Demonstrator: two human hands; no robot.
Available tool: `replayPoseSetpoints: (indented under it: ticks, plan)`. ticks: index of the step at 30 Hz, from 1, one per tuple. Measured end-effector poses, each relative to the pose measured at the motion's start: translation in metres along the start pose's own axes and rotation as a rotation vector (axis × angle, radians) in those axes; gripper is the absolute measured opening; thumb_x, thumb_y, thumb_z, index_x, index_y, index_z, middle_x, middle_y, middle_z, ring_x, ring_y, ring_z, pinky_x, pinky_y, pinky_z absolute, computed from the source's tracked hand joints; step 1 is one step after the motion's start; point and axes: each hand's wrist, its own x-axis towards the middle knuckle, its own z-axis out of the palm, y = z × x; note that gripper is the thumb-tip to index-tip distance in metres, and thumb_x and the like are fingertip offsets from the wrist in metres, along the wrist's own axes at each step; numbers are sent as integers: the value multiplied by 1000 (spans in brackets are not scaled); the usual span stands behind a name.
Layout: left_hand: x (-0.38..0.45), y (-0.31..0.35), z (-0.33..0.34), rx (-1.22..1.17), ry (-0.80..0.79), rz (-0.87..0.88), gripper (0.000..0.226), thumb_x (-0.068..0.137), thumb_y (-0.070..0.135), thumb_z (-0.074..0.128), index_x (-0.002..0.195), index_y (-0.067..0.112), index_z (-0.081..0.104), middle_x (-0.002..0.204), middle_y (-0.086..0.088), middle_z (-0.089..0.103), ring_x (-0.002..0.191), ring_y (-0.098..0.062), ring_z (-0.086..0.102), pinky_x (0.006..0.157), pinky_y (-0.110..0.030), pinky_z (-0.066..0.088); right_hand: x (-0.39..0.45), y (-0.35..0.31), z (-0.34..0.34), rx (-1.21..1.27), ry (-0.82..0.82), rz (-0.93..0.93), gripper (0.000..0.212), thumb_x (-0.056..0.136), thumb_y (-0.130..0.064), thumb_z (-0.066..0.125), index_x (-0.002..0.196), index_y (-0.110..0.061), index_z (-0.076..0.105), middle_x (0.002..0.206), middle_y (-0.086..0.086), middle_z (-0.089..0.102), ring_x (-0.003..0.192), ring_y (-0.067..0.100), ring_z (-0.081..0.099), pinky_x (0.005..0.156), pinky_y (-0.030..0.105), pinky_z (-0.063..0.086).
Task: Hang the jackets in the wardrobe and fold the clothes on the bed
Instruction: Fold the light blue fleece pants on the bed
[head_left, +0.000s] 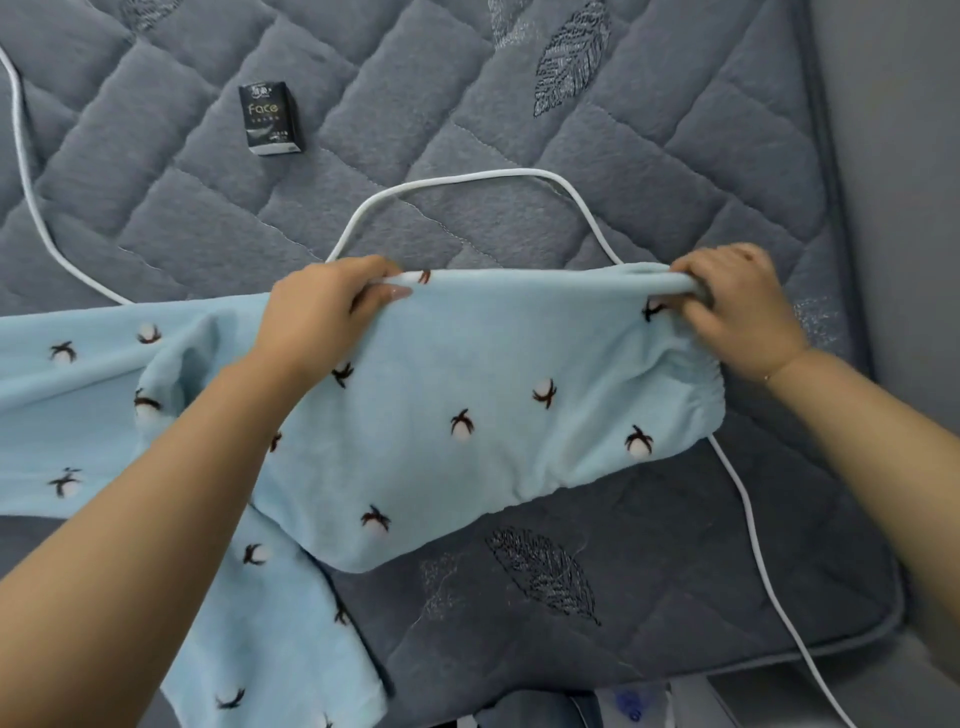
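Both hands hold the pale blue fleece garment (467, 405) by its upper edge, lifted a little above the bed (649, 156): the left hand (322, 306) pinches the edge with thumb under and fingers over, and the right hand (737, 306) has its fingers curled tight round the bunched corner where the gathered hem begins. Each grip is closed on cloth, neither one free. The held edge is the garment's long axis here, running straight between the two hands, and the body of the fabric hangs down from it toward the person, while the rest trails off past the left hand and lies flat on the bed. So the coming fold likely turns on carrying that edge over (the right hand holds the shorter, freer end, by my reading). Beyond the garment a white cable (467, 182) loops across the quilt, and farther on lies a small dark packet (270, 118) printed "Face"; its smaller print is unreadable.
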Motion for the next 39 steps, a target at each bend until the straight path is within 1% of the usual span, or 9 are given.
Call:
replayPoseSetpoints:
  ticks: [6,10,14,20,25,28,31,35,39]
  plan:
    - [14,15,26,225,-68,-66,60,86,4,56,142,19,45,151,-2,40,137,-23,37,110,-41,19,24,-26,17,-156,-26,150,38,87,-7,59,125,-7,61,139,16,49,133,34,42,111,44,24]
    - [-45,46,68,145,-17,-7,53,90,24,57,142,18,47,154,-9,37,142,-27,35,114,-48,15,-16,-73,54,-156,120,-65,45,92,-10,46,135,-7,54,151,15,40,141,33,36,116,51,21]
    - [-101,32,115,377,-237,52,61,98,56,23,154,33,22,164,-2,7,151,-22,6,120,-51,4,-62,-48,88,-264,-152,-141,56,100,-37,29,153,-20,28,160,4,22,147,23,22,119,42,14]
    - [-96,10,125,370,-226,79,61,101,53,29,155,36,5,163,2,-9,150,-17,-13,120,-48,-7,-64,-5,86,-294,-126,-162,55,101,-35,31,152,-16,30,159,5,24,146,21,26,120,37,14]
    - [-152,61,105,-312,199,-301,27,94,18,61,121,22,60,128,9,54,121,-11,50,103,-37,41,-122,-44,73,327,195,191,21,91,-6,55,107,-9,68,109,5,64,103,19,57,95,25,40]
    - [-205,87,112,-594,438,-901,26,89,16,69,109,20,53,94,11,52,91,-11,54,89,-37,49,-165,-83,79,1023,124,893,8,91,-14,65,94,-16,72,83,-3,71,74,4,62,64,19,48]
    - [-223,86,122,-1053,532,-1361,51,90,24,70,128,18,37,98,12,52,96,-12,57,86,-31,48,-166,-95,95,1502,-108,1241,29,92,-28,63,114,-9,64,109,10,69,93,15,66,70,25,53]
    - [-211,65,126,-1404,608,-1164,60,91,25,68,141,30,34,136,10,54,123,-15,56,95,-41,53,-120,-94,94,1877,224,1181,43,91,-41,62,129,-21,58,122,3,68,112,20,64,89,36,55]
    - [-207,65,131,-1349,665,-1014,70,88,18,72,145,27,32,138,5,56,120,-13,60,92,-44,55,-90,-83,86,1940,324,1093,47,96,-45,52,134,-18,56,129,5,64,119,24,60,101,45,48]
